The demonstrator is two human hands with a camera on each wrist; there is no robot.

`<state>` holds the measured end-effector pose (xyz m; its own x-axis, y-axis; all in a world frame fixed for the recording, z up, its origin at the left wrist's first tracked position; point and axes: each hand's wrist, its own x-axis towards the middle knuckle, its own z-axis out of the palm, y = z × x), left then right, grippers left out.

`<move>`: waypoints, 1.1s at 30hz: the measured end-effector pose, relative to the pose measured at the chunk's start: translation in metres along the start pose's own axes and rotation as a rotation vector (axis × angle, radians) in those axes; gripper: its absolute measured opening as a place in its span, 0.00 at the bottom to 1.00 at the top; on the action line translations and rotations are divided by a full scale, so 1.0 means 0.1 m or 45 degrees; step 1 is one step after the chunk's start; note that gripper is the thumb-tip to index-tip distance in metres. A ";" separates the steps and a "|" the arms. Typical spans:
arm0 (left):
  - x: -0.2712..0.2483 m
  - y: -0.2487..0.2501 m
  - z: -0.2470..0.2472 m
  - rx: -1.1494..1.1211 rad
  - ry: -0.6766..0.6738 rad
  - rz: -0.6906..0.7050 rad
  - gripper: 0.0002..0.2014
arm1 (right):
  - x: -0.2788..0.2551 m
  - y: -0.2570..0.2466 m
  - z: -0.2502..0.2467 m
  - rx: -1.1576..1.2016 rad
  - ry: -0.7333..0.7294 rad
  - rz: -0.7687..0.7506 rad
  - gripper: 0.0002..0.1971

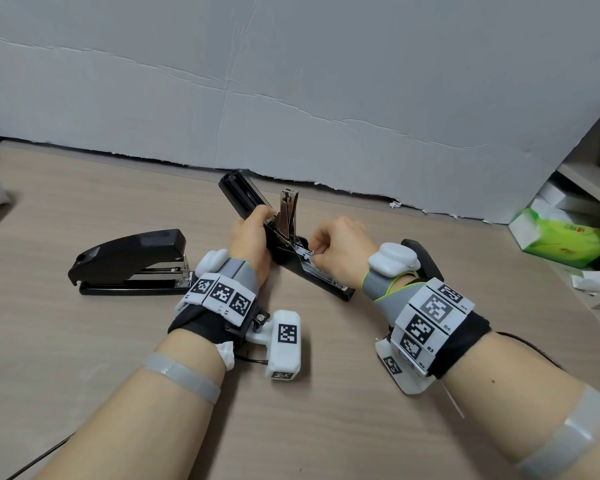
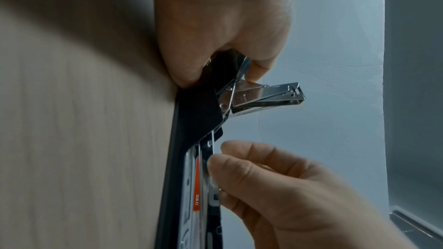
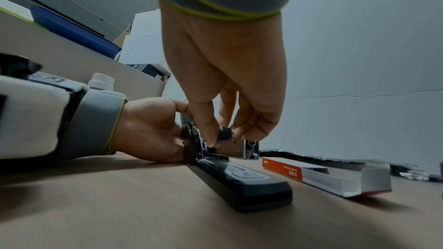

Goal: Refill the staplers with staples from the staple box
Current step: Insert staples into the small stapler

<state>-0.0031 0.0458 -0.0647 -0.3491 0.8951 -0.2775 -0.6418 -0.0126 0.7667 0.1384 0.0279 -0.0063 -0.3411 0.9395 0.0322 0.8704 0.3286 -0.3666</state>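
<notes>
A black stapler (image 1: 340, 292) lies hinged wide open mid-table, its lid (image 1: 240, 195) thrown back and a metal cover (image 1: 288, 209) standing upright. My left hand (image 1: 255, 223) grips the hinge end, fingers curled round it (image 2: 215, 35). My right hand (image 1: 311, 255) is over the magazine, thumb and forefinger pinching a small grey piece (image 3: 225, 133); whether it is a staple strip or the pusher is unclear. The orange and white staple box (image 3: 323, 177) lies open just right of the stapler base (image 3: 246, 183), hidden under my right wrist in the head view.
A second black stapler (image 1: 132, 261) sits closed to the left. Another black object (image 1: 426, 258) shows behind my right wrist. A green tissue pack (image 1: 561, 240) and boxes crowd the right edge. A grey cardboard sheet (image 1: 291, 98) closes off the back.
</notes>
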 end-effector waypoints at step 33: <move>-0.11 0.29 0.03 -0.203 -0.086 -0.001 0.36 | -0.34 0.46 -0.22 -0.198 -0.247 0.130 0.27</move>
<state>-0.0153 0.0367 -0.0372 -0.3053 0.9229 -0.2348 -0.7442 -0.0774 0.6634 0.1983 0.0133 -0.0038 -0.2971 0.9373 -0.1820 0.9428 0.2579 -0.2111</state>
